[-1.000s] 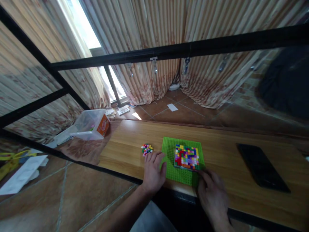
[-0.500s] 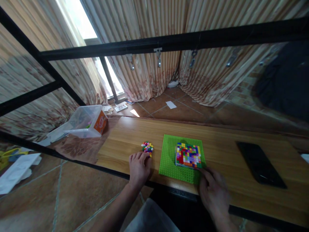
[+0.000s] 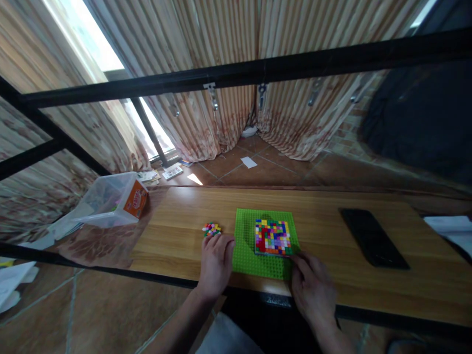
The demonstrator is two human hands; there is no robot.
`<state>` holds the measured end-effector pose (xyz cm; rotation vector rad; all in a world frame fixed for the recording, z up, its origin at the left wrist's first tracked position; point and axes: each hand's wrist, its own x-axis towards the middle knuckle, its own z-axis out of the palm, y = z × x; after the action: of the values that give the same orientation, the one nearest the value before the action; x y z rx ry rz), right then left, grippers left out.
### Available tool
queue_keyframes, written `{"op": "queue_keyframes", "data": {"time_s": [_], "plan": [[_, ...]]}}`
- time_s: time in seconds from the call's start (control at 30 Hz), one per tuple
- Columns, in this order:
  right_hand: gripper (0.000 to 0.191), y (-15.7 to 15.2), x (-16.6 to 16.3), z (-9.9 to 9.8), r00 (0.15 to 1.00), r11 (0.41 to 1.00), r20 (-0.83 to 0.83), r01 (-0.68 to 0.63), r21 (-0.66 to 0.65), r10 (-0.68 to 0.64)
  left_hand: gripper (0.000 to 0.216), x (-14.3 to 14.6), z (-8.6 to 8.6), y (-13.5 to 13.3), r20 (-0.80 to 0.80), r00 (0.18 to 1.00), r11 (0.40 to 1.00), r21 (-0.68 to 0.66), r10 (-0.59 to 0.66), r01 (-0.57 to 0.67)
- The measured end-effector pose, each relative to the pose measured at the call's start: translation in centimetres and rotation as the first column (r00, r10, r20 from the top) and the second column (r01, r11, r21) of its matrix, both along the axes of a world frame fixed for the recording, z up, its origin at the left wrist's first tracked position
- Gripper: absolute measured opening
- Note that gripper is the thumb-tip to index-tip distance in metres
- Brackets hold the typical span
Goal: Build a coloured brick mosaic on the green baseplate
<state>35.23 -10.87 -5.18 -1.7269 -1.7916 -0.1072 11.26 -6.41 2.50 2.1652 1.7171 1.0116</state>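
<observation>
A green studded baseplate [image 3: 243,246] lies on the wooden table. On it sits a roughly square mosaic of small coloured building bricks [image 3: 273,237], packed side by side. My right hand [image 3: 315,282] is at the mosaic's lower right corner, its thumb and forefinger closed there; anything between them is too small to make out. My left hand [image 3: 215,260] hovers just in front of a small heap of loose coloured bricks [image 3: 212,228], left of the baseplate. Its fingers are curled together with the thumb, and whatever they hold is hidden.
A black phone-like slab [image 3: 372,238] lies on the table [image 3: 313,206] to the right, with white paper [image 3: 450,231] beyond it. A clear plastic bin [image 3: 106,196] with an orange label stands on the floor at left. A black metal bar [image 3: 236,73] crosses above the table.
The camera view has turned a little to the right. My left hand has shifted rightward from the loose bricks toward the baseplate. My right hand stays at the mosaic's corner.
</observation>
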Motion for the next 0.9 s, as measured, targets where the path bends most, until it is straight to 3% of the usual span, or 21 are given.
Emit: {"op": "queue_keyframes", "data": {"time_s": [0.13,0.33,0.7,0.9], "plan": [[0.027,0.1,0.0,-0.2,1.0,1.0,-0.016,-0.001,-0.008,0.001,0.017,4.1,1.8,1.3,0.076,0.988,0.991,0.009,-0.136,0.135],[0.028,0.1,0.0,-0.2,0.999,0.999,-0.049,-0.017,-0.035,0.015,0.01,8.1,1.3,3.6,0.091,0.975,0.978,-0.029,-0.204,0.208],[0.027,0.1,-0.3,0.1,1.0,0.999,-0.018,0.005,-0.038,-0.006,0.011,8.8,0.9,5.2,0.103,0.984,0.985,-0.078,-0.145,0.153],[0.027,0.0,-0.4,0.4,1.0,0.999,-0.015,0.012,-0.032,-0.012,0.033,8.8,0.5,5.7,0.174,0.973,0.958,-0.219,-0.148,0.185]]}}
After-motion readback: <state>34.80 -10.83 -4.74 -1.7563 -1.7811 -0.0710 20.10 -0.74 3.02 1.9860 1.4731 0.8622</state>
